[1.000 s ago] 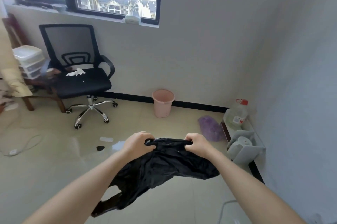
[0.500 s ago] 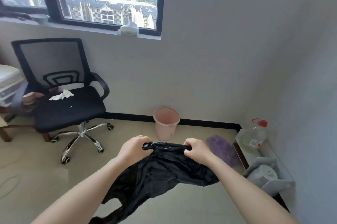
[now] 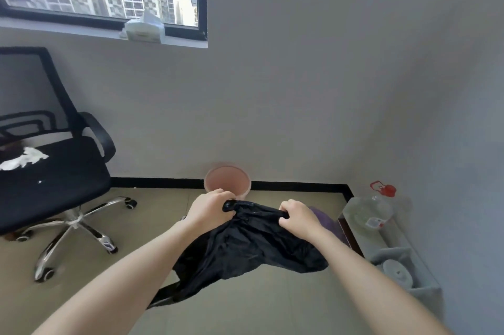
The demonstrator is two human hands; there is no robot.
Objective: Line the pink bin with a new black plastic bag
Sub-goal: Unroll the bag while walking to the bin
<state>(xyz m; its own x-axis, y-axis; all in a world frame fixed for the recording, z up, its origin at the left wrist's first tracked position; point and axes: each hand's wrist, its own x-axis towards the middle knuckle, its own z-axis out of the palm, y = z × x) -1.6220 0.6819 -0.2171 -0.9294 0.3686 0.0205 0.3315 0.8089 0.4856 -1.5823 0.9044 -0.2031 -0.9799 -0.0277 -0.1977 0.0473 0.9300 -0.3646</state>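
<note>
The pink bin (image 3: 227, 180) stands on the floor against the far wall, its mouth bare and pink inside. I hold a crumpled black plastic bag (image 3: 251, 246) in the air just in front of the bin. My left hand (image 3: 210, 210) grips the bag's top edge on the left, and my right hand (image 3: 298, 216) grips the same edge on the right. The rest of the bag hangs down between my forearms, with a handle strip trailing at lower left. The bin's lower part is hidden behind my hands and the bag.
A black office chair (image 3: 51, 171) with white tissue on its seat stands at left. A purple bag (image 3: 327, 221) lies on the floor right of the bin. Along the right wall sits a low shelf (image 3: 381, 242) with a clear water jug (image 3: 372, 212) and grey items.
The view has moved closer to the bin and the wall corner. Both hands keep their grip on the bag's top edge, now nearer the bin.
</note>
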